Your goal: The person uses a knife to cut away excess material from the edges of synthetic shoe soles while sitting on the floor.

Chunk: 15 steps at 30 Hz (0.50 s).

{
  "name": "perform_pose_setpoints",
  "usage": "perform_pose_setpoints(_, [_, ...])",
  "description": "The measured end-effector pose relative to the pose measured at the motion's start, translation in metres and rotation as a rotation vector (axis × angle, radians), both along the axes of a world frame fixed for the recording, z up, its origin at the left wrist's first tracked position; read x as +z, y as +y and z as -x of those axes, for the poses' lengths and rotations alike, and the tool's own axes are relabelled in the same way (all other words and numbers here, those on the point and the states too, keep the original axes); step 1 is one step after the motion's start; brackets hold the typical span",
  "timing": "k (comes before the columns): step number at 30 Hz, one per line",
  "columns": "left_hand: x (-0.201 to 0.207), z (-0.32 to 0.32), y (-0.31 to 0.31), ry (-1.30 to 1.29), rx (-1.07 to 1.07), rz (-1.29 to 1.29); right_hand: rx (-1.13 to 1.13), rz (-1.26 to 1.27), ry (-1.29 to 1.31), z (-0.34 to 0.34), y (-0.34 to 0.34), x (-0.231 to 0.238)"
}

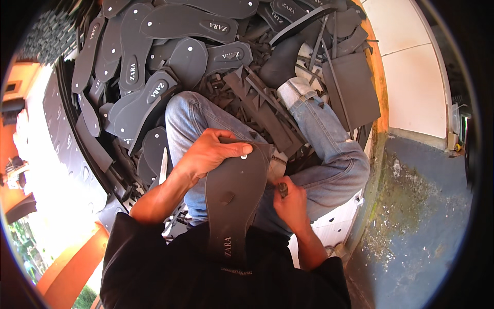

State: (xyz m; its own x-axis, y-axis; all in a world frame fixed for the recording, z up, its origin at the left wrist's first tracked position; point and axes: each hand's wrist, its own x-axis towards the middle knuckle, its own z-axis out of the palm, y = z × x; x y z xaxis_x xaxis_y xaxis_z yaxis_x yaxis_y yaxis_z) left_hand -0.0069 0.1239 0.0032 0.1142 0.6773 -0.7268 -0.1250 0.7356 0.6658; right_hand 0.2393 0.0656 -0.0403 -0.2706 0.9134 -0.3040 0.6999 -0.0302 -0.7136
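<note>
A dark grey flip-flop sole [236, 195] hangs over my lap, its round toe part toward my knees and its narrow heel toward my chest. Thumb on top, my left hand [208, 154] pinches its far left edge beside a small white dot. An untrimmed corner of foam sticks out past the sole's outline at the far right. Close to the sole's right edge, my right hand [292, 206] is closed round a dark-handled tool [283, 190]. The working end of that tool is hidden, so its kind cannot be made out.
Many cut dark soles [188, 64] lie heaped beyond my left knee. Foam strips and offcuts [265, 110] cover the ground between my legs. A flat dark foam sheet [352, 90] leans at the right, by a yellowish edge [381, 77]. Farther right is a grey floor [427, 206].
</note>
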Motion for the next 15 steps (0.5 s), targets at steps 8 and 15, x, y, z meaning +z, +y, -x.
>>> perform_pose_setpoints(8, [-0.003,-0.003,-0.005,-0.048,0.066,-0.079,0.114,-0.039,0.035,0.042,0.061,0.016])
perform_pose_setpoints(15, [0.001,-0.016,-0.008,-0.134,0.084,-0.033,-0.110,0.048,0.412,0.036,0.080,0.011])
